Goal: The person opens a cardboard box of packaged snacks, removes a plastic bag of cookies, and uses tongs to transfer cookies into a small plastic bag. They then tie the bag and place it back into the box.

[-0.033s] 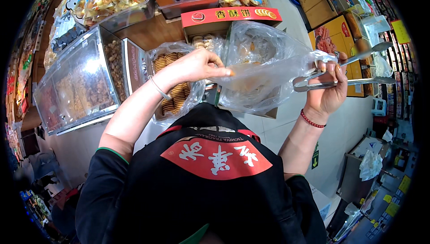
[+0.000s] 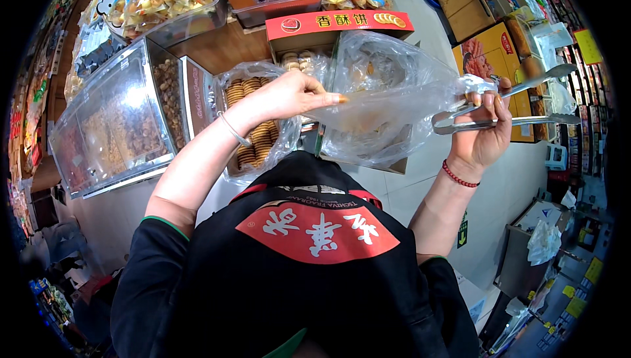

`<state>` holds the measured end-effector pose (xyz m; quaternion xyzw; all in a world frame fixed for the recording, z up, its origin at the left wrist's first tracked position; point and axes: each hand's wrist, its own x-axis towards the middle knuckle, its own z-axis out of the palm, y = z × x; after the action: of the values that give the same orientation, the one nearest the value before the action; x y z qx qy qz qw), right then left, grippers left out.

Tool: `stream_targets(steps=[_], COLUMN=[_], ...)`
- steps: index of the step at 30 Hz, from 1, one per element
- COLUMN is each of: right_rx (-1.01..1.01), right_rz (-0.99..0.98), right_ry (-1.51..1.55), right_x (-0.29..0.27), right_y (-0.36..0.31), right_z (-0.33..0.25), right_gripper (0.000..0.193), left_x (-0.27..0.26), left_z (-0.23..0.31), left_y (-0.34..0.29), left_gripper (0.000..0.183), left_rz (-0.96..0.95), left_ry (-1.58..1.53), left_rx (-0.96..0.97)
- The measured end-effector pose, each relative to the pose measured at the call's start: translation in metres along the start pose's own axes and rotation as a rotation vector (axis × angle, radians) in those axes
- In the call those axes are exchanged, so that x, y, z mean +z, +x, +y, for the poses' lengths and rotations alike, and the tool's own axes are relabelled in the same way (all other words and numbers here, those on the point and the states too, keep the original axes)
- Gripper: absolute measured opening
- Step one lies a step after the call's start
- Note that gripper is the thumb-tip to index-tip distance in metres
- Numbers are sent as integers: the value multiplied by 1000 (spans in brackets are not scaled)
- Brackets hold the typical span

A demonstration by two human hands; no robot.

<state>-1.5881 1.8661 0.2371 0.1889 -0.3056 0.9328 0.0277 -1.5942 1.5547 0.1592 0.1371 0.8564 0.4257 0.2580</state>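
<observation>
My left hand (image 2: 299,93) is closed, with thumb and fingers pinching one end of a clear plastic bag (image 2: 407,98). The bag stretches sideways to my right hand (image 2: 485,121), whose fingers grip its other end along with metal tongs (image 2: 519,121). Spread apart, the tongs' arms point to the right, with nothing between their tips. Below the stretched bag is an open box (image 2: 388,163) lined with a loose clear plastic liner (image 2: 374,62); a few brownish pieces show dimly through it. Just beneath my left wrist, round brown biscuits (image 2: 265,136) stand in rows in a plastic-lined box.
At left stands a clear-lidded bin (image 2: 118,125) of crumbly snacks. Pale round biscuits (image 2: 299,61) sit behind my left hand, under a red sign strip (image 2: 338,24). Wrapped snacks (image 2: 164,0) fill tubs at the back. A yellow carton (image 2: 499,62) is on the right.
My right hand and the tongs have shifted very slightly to the right, and the bag is drawn a little wider. My left hand has barely moved.
</observation>
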Motion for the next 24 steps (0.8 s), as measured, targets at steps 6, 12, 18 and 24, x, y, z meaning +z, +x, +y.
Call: stream_targets(steps=[6, 12, 18, 24], right_rx=[-7, 147, 160, 142], right_rz=[231, 147, 120, 24], right_ry=[105, 390, 370, 332], right_x=[-4, -27, -23, -23], right_y=[5, 11, 9, 1], right_z=[-2, 2, 7, -1], right_gripper=[28, 27, 28, 32], left_x=[7, 10, 24, 21], left_z=[-24, -30, -40, -29], left_y=[6, 12, 13, 21], left_gripper=[43, 43, 34, 26], left_rz=[-30, -93, 44, 367], left_ry=[-137, -205, 39, -1288], left_rx=[32, -39, -56, -168])
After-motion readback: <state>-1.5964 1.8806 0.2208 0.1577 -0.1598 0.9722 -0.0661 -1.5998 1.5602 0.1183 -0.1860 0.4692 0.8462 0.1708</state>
